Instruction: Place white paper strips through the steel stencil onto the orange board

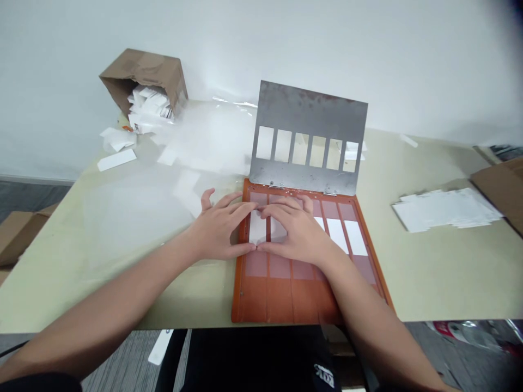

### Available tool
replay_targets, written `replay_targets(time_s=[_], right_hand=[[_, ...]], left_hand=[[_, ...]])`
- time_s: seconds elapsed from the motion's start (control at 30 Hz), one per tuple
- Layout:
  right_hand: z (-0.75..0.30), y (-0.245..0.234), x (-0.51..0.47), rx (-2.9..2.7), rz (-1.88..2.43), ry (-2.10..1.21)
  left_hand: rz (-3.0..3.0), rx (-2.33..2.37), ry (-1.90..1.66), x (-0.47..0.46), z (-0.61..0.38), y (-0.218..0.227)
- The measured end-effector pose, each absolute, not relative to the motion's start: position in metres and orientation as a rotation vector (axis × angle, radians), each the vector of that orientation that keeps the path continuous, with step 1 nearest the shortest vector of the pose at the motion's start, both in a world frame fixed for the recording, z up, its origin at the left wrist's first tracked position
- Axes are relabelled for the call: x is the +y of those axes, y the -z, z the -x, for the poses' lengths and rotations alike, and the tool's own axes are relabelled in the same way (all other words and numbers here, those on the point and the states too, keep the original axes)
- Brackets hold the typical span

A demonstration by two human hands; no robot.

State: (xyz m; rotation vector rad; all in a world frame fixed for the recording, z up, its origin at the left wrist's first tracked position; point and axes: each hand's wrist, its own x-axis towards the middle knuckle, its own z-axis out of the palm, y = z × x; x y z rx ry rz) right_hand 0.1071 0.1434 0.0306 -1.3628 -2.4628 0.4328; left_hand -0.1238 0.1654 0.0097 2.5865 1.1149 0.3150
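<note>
Head view, white card between left hand and right hand

This looks like a small workshop for handwork: a table against a white wall bears an orange board with a hinged metal plate. Right of the board lies a stack of white cards; left, clear plastic sheets; beyond its left corner, a cardboard box of scraps.

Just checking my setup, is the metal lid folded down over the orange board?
No, the metal lid stands raised at the far edge of the orange board, beyond the left hand and the right hand.
</note>
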Motion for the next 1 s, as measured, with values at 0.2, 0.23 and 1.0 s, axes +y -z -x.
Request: replay_targets(time_s=[0.2,0.23,1.0], right_hand=[[-0.107,-0.030,0.144,-2.462,1.383,-0.440],[-0.107,-0.030,0.144,-2.462,1.385,-0.442],[-0.106,-0.034,0.136,-2.533,1.427,-0.314]], left_hand=[[-2.578,1.100,-0.350,0.166,0.123,-0.010],[-2.578,1.092,-0.362,0.166,0.123,-0.010],[-2.699,1.008,-0.383,0.164,0.126,-0.018]])
